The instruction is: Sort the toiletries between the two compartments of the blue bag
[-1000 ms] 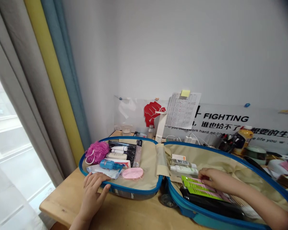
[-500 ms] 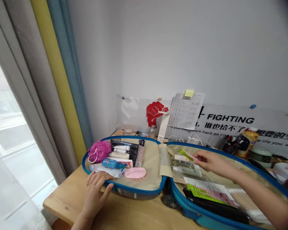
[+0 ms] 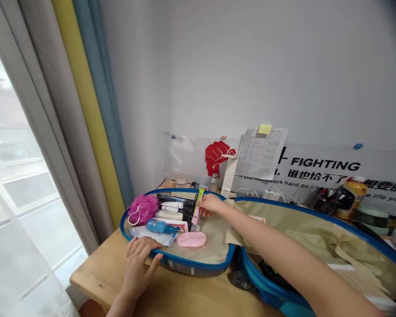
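An open blue-rimmed suitcase lies on the wooden table. My right hand pinches a slim green-and-pink tube, upright over the left half, beside several black packaged items. My left hand rests on the near left rim with fingers spread, touching a white-and-blue packet. Around them lie a purple bath puff, a blue bottle, white tubes, a red-and-white box and a pink oval case. My right forearm covers much of the suitcase's right half.
Cotton swabs lie in the right half. Behind the suitcase stand a small glass bottle, a white stand, a yellow-orange bottle and a green jar. Curtains hang at left.
My right hand has moved left from the right half to the left half, carrying the green-and-pink tube. My left hand stays on the rim. The view has shifted slightly.
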The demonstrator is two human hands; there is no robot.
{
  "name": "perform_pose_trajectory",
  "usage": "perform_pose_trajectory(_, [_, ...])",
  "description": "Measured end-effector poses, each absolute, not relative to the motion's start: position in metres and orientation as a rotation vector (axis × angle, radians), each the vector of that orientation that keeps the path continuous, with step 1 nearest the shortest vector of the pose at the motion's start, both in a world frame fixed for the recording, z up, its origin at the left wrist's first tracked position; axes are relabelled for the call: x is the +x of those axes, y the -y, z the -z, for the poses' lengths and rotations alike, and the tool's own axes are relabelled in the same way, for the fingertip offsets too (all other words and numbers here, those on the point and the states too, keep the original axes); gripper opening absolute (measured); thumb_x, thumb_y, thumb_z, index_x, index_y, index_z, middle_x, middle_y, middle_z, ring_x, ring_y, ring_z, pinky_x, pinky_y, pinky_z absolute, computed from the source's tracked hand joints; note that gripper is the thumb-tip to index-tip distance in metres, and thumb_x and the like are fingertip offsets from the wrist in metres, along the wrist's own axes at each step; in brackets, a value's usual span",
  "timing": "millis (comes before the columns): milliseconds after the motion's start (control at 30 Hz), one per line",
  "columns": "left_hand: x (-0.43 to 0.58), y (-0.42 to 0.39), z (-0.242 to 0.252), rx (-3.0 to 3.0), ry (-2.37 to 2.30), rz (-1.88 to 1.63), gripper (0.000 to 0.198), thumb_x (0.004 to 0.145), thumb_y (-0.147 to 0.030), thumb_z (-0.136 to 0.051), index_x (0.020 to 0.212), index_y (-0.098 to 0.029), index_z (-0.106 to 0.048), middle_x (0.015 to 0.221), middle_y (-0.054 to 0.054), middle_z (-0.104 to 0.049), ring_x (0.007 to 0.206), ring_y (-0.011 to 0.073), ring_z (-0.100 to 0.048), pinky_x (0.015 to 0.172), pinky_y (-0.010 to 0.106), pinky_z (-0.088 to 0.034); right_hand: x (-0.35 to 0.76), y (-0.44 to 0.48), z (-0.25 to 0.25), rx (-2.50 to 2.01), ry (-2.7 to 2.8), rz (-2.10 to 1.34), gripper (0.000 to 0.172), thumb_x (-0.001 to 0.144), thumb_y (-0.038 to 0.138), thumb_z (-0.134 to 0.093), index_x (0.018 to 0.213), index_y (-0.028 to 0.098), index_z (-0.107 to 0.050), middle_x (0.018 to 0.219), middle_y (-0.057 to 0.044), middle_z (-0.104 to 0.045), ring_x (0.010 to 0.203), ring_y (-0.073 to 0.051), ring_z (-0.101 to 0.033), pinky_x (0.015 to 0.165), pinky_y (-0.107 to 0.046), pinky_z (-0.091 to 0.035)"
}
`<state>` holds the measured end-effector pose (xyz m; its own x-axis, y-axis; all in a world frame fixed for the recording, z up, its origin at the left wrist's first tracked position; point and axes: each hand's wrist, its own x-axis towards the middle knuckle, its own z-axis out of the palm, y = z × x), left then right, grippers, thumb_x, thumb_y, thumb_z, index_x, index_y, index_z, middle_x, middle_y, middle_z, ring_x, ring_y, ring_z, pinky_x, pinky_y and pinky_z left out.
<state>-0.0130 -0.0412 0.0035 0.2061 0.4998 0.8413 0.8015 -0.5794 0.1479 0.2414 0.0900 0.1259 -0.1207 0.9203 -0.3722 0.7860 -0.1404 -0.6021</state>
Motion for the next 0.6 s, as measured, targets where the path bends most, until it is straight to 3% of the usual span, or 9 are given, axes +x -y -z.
perform_pose_trajectory(400, [-0.014,0.040,0.001,-2.182,1.243,1.306,0.017,0.096,-0.037,-0.050,0.093,-0.026,-0.062,0.088,-0.002,-0.071,0.088,0.0192,-0.064,0.101,0.037,-0.030,0.227,-0.098,-0.100,-2.143,2.196,-0.682,0.033,0.094,0.040,-0.058,0.119,0.019,-0.061,0.124,-0.008,-0.062,0.106,-0.019,-0.062,0.092,-0.041,-0.054])
perform_pose_trajectory(600, [-0.014,0.039,0.002,-2.174,1.256,1.309,0.018,0.096,-0.037,-0.049,0.092,-0.026,-0.063,0.088,-0.001,-0.072,0.088,0.0194,-0.065,0.101,0.037,-0.031,0.229,-0.092,-0.112,-2.097,2.282,-0.543,0.033,0.094,0.041,-0.058,0.118,0.019,-0.061,0.122,-0.008,-0.062,0.105,-0.019,-0.062,0.091,-0.041,-0.054])
